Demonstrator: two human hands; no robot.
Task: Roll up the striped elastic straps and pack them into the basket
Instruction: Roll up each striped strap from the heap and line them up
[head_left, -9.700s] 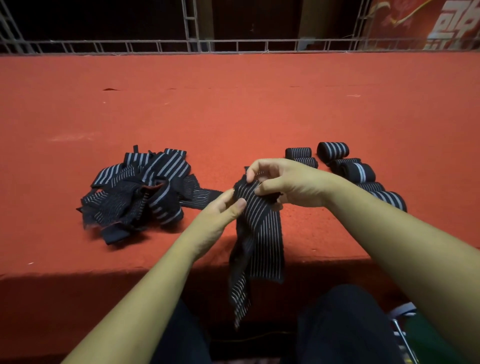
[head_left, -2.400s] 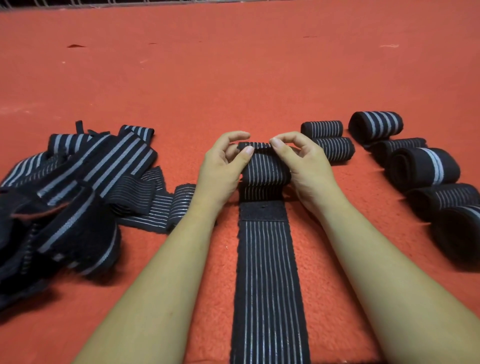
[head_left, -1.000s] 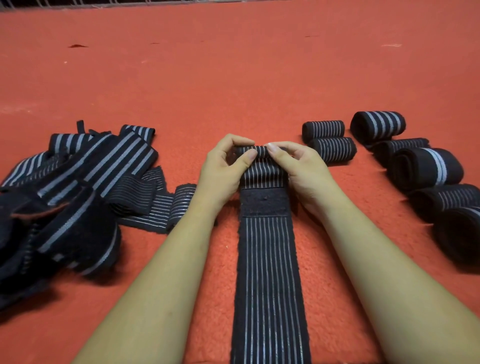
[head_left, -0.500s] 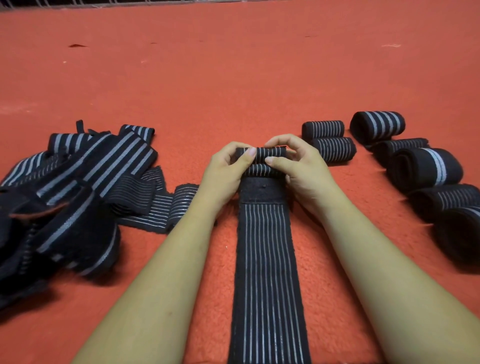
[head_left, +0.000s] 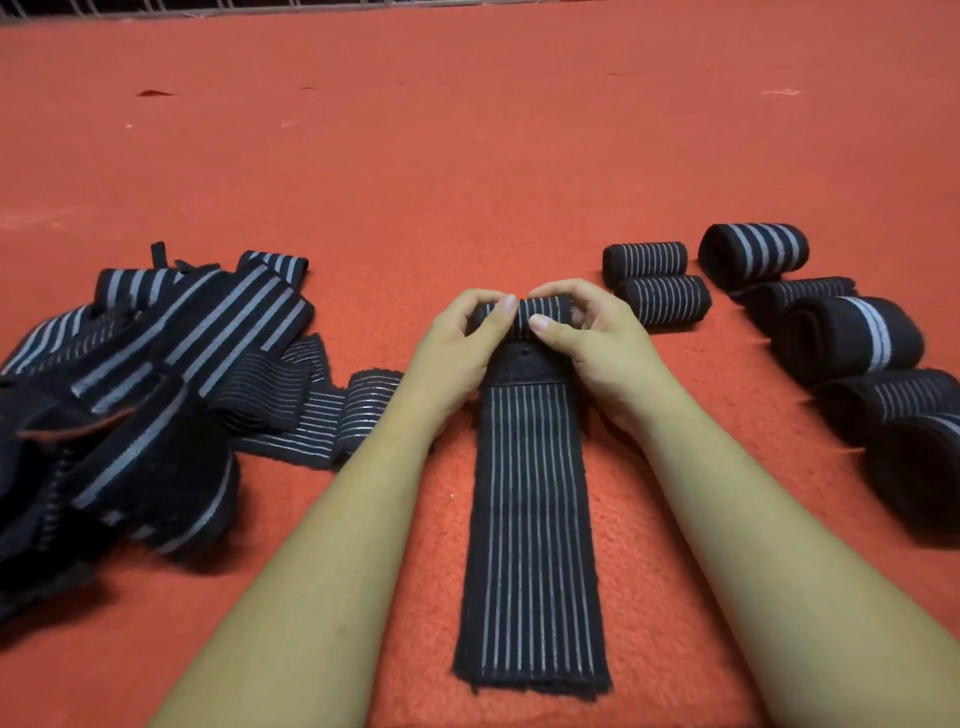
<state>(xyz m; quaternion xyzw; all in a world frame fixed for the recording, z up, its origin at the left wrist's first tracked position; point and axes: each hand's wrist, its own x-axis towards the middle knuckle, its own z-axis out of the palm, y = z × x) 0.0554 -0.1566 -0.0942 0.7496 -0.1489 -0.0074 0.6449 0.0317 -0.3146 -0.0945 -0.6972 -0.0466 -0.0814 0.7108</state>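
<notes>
Both your left hand (head_left: 460, 345) and right hand (head_left: 597, 338) have fingers (head_left: 506, 312) pinching the started roll (head_left: 524, 312) so it stays tight; strap (head_left: 530, 519) tail lies flat toward the counter (head_left: 467, 156) near edge for straight rolling.

We find a plain packing or sorting station rather than a home. The desk (head_left: 467, 156) is broad and covered edge to edge in red-orange felt-like cloth, marked with a few scuffs and specks. Along its far edge we note a strip of metal lattice framing (head_left: 311, 4), of the kind used for stands or staging; beyond it the view is dark. The stock is uniform and in quantity: a loose heap of unrolled straps (head_left: 145, 395) on one side, a row of finished rolls (head_left: 810, 322) on the other. We cannot tell from this view whether the room is a workshop, a hall or a stall.
</notes>
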